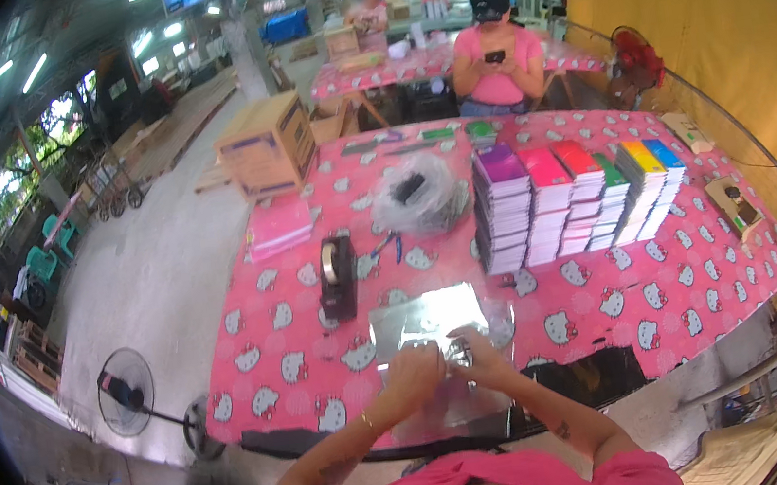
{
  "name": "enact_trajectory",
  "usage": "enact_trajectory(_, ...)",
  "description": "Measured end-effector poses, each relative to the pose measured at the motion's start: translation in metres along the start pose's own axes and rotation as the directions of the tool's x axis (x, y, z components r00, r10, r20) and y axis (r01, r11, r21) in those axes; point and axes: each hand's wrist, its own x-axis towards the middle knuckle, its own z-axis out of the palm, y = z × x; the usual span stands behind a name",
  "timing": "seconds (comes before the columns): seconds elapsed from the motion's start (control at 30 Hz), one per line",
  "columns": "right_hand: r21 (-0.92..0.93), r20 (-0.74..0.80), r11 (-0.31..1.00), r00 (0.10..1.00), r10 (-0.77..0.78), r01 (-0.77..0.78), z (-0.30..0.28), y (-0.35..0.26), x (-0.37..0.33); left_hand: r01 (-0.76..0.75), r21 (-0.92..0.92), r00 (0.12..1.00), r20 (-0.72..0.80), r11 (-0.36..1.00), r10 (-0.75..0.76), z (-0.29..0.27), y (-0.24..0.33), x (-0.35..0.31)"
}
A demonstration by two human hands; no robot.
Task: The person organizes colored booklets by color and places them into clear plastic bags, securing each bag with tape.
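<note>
Left hand (417,368) and right hand (478,356) bend over clear plastic (425,314) — whether they grip, I cannot tell — tape dispenser (339,286) farther left

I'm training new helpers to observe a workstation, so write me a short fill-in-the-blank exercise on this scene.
1. The left hand and right hand are at a shiny sheet on a ____ patterned tablecloth.
2. The black tape dispenser stands to the ____ of both hands.
3. Among the stacked booklets, the leftmost stack has a ____ top cover.
4. The fan near the yellow curtain is ____.

Missing words: pink; left; purple; red.
</note>
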Motion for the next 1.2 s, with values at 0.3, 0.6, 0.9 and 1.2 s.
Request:
enact_trajectory(0.3, 0.426, 0.15, 0.87, 0.968, 0.201, -0.247, 0.013, 0.016, -0.001, 0.481, -0.762, 0.877, 0.424, 0.433, -0.228, 0.035, -0.069, 0.004)
enact_trajectory(0.6, 0.423, 0.071, 0.88, 0.976, 0.206, -0.216, 0.025, 0.002, -0.001, 0.444, -0.275, 0.771, -0.368, 0.853, -0.519, 0.007, -0.269, 0.022)
enact_trajectory(0.9, 0.419, 0.084, 0.863, 0.959, 0.272, -0.282, 0.021, -0.002, 0.001, 0.221, -0.742, 0.778, -0.256, 0.633, -0.573, 0.023, -0.294, 0.03)
enact_trajectory(1.2, 0.391, 0.049, 0.877, 0.958, 0.284, -0.28, 0.027, 0.007, -0.002, 0.577, 0.084, 0.774, -0.374, 0.812, -0.511, -0.001, -0.281, 0.003)
